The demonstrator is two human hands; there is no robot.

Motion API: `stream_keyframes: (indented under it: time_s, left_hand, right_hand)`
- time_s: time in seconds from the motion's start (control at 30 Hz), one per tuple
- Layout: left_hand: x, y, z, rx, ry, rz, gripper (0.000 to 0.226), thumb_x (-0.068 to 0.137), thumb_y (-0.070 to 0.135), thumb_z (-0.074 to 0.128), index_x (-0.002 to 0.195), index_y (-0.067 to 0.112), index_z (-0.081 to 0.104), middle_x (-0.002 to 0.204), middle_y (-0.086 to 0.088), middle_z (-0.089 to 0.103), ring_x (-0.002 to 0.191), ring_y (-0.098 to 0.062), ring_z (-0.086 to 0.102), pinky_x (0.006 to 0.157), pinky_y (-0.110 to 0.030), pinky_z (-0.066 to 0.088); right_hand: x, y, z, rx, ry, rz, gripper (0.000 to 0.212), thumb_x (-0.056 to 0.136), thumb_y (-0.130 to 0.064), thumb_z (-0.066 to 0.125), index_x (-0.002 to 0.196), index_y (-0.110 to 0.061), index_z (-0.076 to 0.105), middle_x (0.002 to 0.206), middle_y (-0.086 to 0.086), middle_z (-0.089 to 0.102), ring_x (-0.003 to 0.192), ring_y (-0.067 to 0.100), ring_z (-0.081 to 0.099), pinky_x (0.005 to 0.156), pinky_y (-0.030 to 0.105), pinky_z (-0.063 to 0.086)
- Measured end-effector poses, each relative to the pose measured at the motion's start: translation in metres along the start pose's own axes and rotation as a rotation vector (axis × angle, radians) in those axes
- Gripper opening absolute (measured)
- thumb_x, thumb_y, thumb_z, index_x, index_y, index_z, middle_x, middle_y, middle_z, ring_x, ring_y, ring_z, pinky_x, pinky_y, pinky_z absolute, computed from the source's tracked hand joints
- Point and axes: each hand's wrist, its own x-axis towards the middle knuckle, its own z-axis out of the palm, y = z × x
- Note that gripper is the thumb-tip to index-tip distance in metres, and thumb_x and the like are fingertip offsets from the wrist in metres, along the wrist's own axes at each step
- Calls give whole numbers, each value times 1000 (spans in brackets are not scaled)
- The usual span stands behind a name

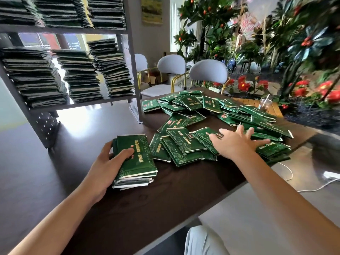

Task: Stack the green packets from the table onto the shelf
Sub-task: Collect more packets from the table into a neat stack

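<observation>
Gripping a neat stack of flat, glossy green foil packets (135, 161) printed with gold lettering, the left hand (108, 162) curls its fingers round the stack's far-left edge while the thumb lies across the top packet; the stack rests on the dark brown wooden table (147, 203). Just to its right, the right hand (237, 142) lies flat with fingers spread and straight, palm down on the loose heap of green packets (202, 118), holding none of them. These packets sprawl overlapping and at all angles across the tabletop, their white crimped edges showing. Beyond the table's left end stands a grey metal shelf unit (131, 57) with perforated uprights, its two visible tiers carrying tall, slightly leaning columns of stacked packets (79, 76). Behind the table sit pale rounded-back chairs (208, 71) on gold legs, with leafy artificial plants with red blooms (301, 89) to the right, somewhat blurred. A clear plastic cup (265, 104) stands past the heap, and a white cable (312, 188) trails over the grey floor.
</observation>
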Motion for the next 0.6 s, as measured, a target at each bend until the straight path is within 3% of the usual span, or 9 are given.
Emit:
stream_keyframes:
  time_s: [0.17, 0.37, 0.53, 0.6]
  left_hand:
    - [1, 0, 0, 9, 11, -9, 37, 91, 26, 71, 127, 29, 59, 106, -9, 77, 88, -28, 77, 84, -42, 57]
    - [-1, 0, -1, 47, 43, 17, 42, 87, 28, 77, 125, 30, 60, 103, -9, 77, 85, -28, 77, 87, -45, 58]
    - [-1, 0, -6, 113, 137, 93, 55, 67, 45, 77, 118, 31, 63, 96, -4, 77, 84, -22, 77, 86, -42, 58]
    - [3, 0, -11, 101, 143, 78, 50, 73, 38, 80, 119, 27, 63, 95, -5, 78, 83, -24, 77, 90, -47, 58]
  right_hand:
    - [-10, -1, 1, 56, -68, -24, 66, 94, -75, 13, 152, -49, 33, 169, 10, 4, 153, 43, 1, 104, 83, -8]
    - [-36, -40, 23, 61, 9, -189, 65, 99, -68, 11, 156, -40, 26, 165, 10, 22, 151, 41, 17, 106, 83, -4]
    - [-55, -83, 32, 90, -28, -311, 67, 99, -69, 10, 158, -38, 20, 166, 9, 18, 151, 41, 15, 106, 84, -1]
    - [-61, -96, 34, 102, -47, -359, 69, 98, -70, 11, 158, -37, 18, 166, 9, 19, 151, 41, 16, 106, 84, 0]
